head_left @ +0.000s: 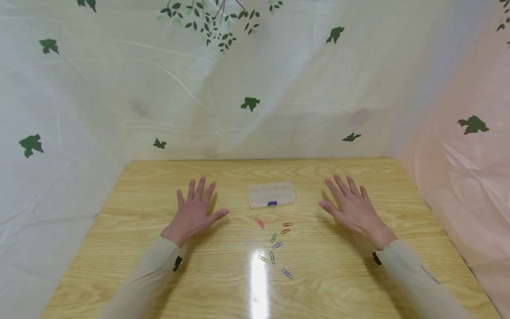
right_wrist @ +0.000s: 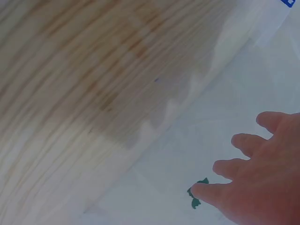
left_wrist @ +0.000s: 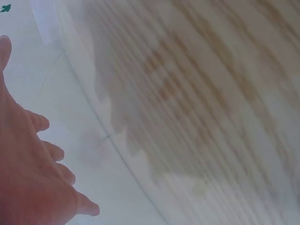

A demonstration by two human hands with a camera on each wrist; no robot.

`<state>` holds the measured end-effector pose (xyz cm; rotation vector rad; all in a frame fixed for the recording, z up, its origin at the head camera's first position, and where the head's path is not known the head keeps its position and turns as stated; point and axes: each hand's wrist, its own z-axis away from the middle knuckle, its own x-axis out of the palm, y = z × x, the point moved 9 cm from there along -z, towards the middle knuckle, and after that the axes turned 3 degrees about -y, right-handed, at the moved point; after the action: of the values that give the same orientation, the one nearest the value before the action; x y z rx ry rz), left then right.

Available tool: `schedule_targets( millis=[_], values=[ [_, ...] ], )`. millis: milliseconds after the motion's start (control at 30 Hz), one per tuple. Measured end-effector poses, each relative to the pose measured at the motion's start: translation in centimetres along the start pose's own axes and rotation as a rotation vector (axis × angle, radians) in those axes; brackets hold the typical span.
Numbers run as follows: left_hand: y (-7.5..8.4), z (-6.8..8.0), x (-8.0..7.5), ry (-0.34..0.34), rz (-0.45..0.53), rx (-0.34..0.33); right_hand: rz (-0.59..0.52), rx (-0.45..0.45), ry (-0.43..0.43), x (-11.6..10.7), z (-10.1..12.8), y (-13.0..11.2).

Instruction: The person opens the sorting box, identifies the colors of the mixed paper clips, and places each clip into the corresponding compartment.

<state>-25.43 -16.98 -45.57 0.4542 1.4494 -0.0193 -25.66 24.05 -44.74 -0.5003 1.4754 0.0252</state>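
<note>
My left hand is spread over the left of the table, holding nothing, its shadow falling beside it. On the other side my right hand hovers likewise, fingers apart and grasping nothing. Between them lies a clear plastic case with a blue latch at its front. Scattered paper clips lie in front of the case: pink, red, green, blue and yellow. The left wrist view shows the left hand above wood grain; the right wrist view shows the right hand.
The wooden table ends at a pale hanging sheet printed with leaves and birds, which also closes off both sides. A bright reflection runs down the table's middle near the front, beside the yellow clip.
</note>
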Motion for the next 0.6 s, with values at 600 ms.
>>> schedule_targets(
  millis=[600],
  values=[
    [2.8,-1.2,0.1,0.040,0.075,0.029,-0.030,-0.046,0.040,0.2,-1.1,-2.6]
  ],
)
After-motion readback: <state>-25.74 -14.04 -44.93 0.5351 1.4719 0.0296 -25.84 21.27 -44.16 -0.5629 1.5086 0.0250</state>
